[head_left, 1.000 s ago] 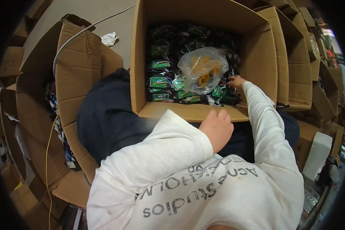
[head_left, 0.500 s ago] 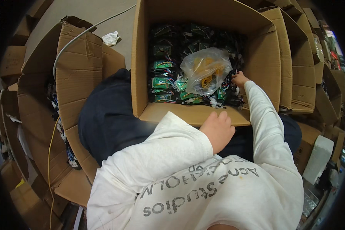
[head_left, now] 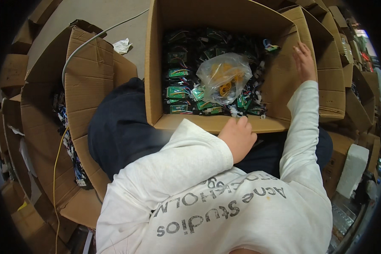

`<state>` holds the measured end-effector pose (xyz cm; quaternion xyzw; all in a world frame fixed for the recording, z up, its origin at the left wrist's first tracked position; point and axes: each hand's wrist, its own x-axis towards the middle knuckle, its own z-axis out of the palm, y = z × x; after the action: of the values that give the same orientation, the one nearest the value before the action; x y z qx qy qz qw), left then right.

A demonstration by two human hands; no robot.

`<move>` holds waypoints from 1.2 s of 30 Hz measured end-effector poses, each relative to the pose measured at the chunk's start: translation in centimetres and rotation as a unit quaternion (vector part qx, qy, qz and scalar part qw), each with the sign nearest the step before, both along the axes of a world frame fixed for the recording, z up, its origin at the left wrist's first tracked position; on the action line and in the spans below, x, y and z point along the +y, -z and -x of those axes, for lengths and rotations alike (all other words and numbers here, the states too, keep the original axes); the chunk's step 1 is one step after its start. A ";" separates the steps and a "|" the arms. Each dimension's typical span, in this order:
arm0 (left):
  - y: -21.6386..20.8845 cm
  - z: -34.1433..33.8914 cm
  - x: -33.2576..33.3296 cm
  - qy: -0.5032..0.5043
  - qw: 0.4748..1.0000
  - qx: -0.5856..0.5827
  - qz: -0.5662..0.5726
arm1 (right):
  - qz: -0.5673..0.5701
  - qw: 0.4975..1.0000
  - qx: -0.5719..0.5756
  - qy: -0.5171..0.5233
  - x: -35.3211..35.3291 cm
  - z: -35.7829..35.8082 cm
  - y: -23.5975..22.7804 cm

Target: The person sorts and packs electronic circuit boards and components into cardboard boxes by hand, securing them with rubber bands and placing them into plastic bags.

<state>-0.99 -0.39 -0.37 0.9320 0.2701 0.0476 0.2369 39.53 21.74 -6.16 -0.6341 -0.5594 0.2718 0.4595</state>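
Observation:
A cardboard box stands open between my legs, with rows of green circuit boards and their coloured wires inside. On top of them lies a clear plastic bag holding yellow cables. My left hand curls its fingers over the box's near edge. At the upper right, my right hand holds nothing, its fingers stretched along the box's right wall. Just left of these fingers, apart from them, a small green board with wires shows against the inside of that wall.
To the left stands another open box with wired parts in it. A grey cable arches over its flap, and a yellow cable hangs nearby. Crumpled paper lies on the floor. More boxes and a white block stand right.
My right hand has left the parts at the box's right side and moved up to the right wall, its fingers now extended. A green board now shows near that wall. My left hand stays put.

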 end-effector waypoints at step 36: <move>0.5 -0.2 -0.4 -0.007 1.000 0.025 -0.006 | 0.230 0.831 -0.497 -0.098 -1.2 14.7 14.8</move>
<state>-0.77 -0.77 -0.83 0.9325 0.2818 0.0278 0.2243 24.81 20.52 -20.96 -0.7126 -0.6932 0.0841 -0.0686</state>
